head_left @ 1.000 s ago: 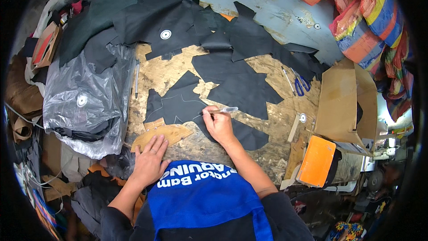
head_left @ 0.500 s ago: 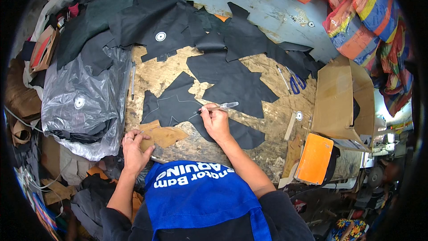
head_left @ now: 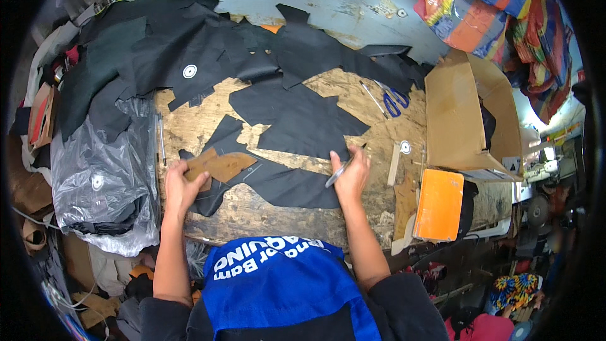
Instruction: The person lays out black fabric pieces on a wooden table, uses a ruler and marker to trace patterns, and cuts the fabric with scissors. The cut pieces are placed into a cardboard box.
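My left hand (head_left: pixel 182 188) grips the left end of a brown pattern template (head_left: pixel 230 165), its thumb on top. The template lies over a black leather piece (head_left: pixel 287 184) with light drawn lines on it. A pen (head_left: pixel 335 177) is held in my right hand (head_left: pixel 353 175), its dark tip pointing up past the fingers. My right fingers are at the right end of the same leather piece; whether they grip its edge I cannot tell. Just beyond lies another black leather piece (head_left: pixel 297 117), flat on the worn wooden table (head_left: pixel 265 218).
Black leather sheets (head_left: pixel 170 44) are heaped along the back. A plastic-wrapped bundle (head_left: pixel 104 177) and a pen (head_left: pixel 161 139) are at the left. To the right are blue-handled scissors (head_left: pixel 392 104), a cardboard box (head_left: pixel 457 117), an orange notebook (head_left: pixel 440 205) and a wooden strip (head_left: pixel 394 164).
The template has moved from the table's near edge onto the leather, which has turned and shifted nearer. My right hand has stopped drawing and moved right with the pen. The whole view has shifted.
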### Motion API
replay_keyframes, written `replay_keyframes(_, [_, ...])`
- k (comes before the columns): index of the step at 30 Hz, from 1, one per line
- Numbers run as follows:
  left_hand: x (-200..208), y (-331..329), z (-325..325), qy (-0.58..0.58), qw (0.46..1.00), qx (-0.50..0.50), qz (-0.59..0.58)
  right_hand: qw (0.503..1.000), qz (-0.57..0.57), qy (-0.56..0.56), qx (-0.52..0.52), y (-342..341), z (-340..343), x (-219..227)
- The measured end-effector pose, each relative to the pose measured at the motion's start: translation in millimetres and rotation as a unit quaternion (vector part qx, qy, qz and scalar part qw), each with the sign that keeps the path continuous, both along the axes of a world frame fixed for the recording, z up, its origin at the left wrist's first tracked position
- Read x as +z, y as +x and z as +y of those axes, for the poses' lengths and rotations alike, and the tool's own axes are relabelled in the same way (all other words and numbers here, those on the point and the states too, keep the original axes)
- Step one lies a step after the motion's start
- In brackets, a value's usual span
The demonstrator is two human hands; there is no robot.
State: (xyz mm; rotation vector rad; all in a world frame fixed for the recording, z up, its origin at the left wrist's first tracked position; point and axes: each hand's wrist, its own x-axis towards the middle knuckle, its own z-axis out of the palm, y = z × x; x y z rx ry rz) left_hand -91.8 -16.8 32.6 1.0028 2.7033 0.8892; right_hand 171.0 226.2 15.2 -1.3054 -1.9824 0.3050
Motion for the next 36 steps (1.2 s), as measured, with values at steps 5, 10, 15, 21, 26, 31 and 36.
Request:
replay_keyframes(5, [0, -27, 25, -0.063, 0.998, -0.02, 0.012, 0.992, -0.032, -0.121, 0.015, 0, 33, -8])
replay_keyframes(10, [10, -36, 21, -0.089, 0.992, -0.005, -0.087, 0.984, 0.08, -0.157, -0.013, -11, 48, -22])
replay_keyframes(15, [24, -35, 8, -0.01, 0.997, 0.073, 0.013, 0.975, 0.121, -0.169, 0.076, -20, 50, 9])
replay_keyframes(21, [48, -46, -22, 0.233, 0.966, 0.101, -0.05, 0.949, 0.211, -0.044, 0.232, -57, 11, 94])
replay_keyframes(26, [47, -44, -41, 0.442, 0.835, 0.093, -0.314, 0.82, 0.331, -0.218, 0.414, -90, -30, 141])
replay_keyframes(31, [48, -37, -65, 0.477, 0.808, 0.098, -0.333, 0.716, 0.454, -0.321, 0.422, -54, -42, 136])
replay_keyframes(36, [36, -17, -68, 0.469, 0.803, 0.095, -0.356, 0.837, 0.315, -0.351, 0.277, -4, -54, 57])
